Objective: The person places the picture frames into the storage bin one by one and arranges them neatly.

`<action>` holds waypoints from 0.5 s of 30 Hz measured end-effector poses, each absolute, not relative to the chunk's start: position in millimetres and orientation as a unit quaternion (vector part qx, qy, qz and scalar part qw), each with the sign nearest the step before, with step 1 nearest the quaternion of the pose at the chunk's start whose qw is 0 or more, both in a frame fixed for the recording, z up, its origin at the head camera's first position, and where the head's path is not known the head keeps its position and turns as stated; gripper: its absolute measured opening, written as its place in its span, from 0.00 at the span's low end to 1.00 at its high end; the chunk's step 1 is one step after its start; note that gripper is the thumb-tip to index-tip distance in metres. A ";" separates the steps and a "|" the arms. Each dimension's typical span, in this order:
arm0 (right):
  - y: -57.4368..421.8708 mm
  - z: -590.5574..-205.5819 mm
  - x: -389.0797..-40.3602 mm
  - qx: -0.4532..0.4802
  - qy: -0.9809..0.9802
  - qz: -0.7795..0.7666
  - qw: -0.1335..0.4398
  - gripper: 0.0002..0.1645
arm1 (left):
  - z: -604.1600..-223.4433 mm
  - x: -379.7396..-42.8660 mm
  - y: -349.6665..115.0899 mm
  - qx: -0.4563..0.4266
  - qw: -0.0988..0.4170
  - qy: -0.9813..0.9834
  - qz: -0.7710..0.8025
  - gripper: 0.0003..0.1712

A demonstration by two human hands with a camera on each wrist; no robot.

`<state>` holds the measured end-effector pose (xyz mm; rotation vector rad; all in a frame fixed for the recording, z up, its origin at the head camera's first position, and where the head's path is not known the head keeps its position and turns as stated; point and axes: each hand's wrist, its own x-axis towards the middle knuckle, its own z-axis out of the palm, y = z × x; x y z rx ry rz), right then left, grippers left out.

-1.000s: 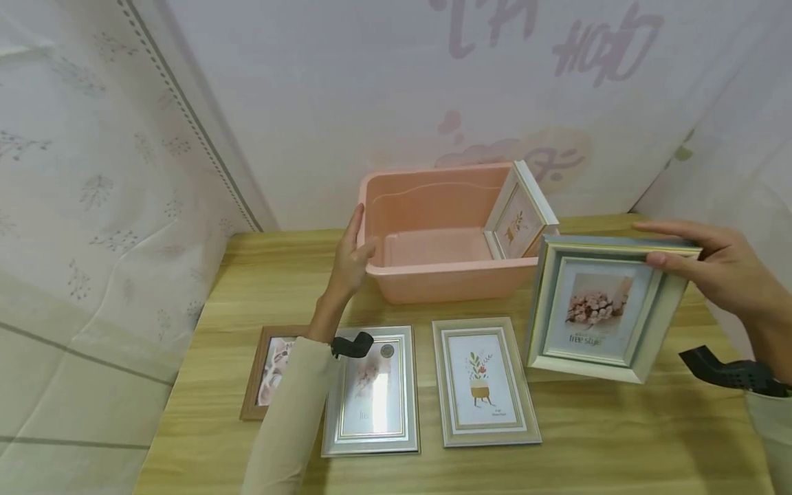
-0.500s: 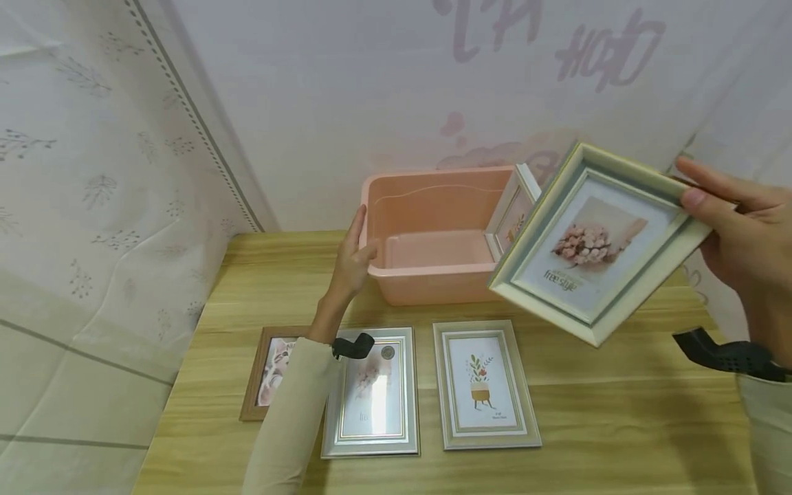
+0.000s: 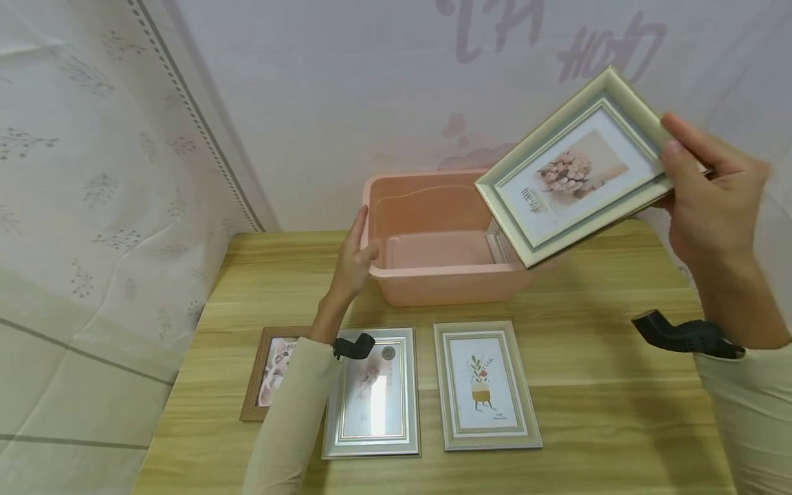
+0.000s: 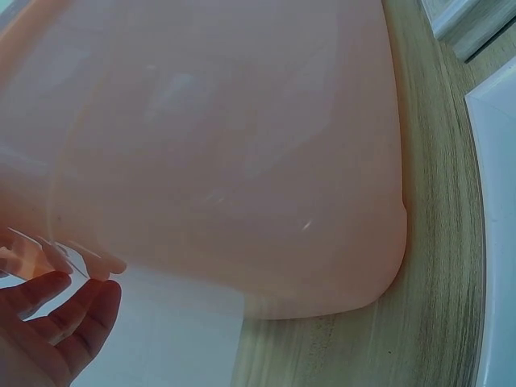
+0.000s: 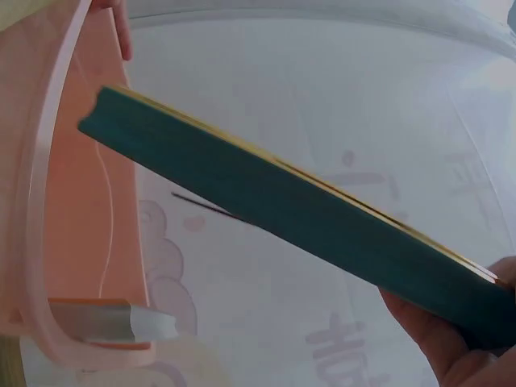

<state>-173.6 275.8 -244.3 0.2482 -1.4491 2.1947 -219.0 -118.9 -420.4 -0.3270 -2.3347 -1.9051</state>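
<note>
My right hand (image 3: 711, 192) grips one end of a cream and grey-blue picture frame (image 3: 575, 168) with a flower photo, tilted in the air over the right end of a pink plastic basin (image 3: 448, 285). The right wrist view shows this picture frame (image 5: 282, 201) edge-on, pinched between thumb and fingers. At the basin's left rim, my left hand (image 3: 353, 265) holds on, thumb inside; in the left wrist view its fingers (image 4: 85, 322) are at the basin wall. A white picture frame (image 5: 105, 321) stands in the basin's right end, mostly hidden in the head view.
On the wooden table (image 3: 594, 426) lie a brown picture frame (image 3: 252, 385), a silver picture frame (image 3: 402, 440) partly under my left arm, and a cream picture frame (image 3: 491, 440) with a plant print. A patterned cloth (image 3: 309, 103) hangs behind the basin.
My right hand has raised the flower-photo picture frame from beside the basin, moved it up and left over the basin's right end, and turned it aslant. My left hand stays on the rim.
</note>
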 end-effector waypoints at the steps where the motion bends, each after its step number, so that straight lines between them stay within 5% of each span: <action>1: 272.4 -243.9 -175.5 0.087 -0.535 0.799 0.259 0.23 | -417.9 -218.0 -118.5 -0.106 0.052 -0.770 -0.627 0.44; 7: 251.7 -244.7 -185.4 0.062 -0.593 0.737 0.319 0.19 | -397.7 -209.6 -116.0 -0.105 0.030 -0.772 -0.626 0.42; 15: 226.8 -258.7 -195.0 0.047 -0.732 0.586 0.344 0.18 | -415.2 -216.9 -118.3 -0.109 0.048 -0.769 -0.627 0.42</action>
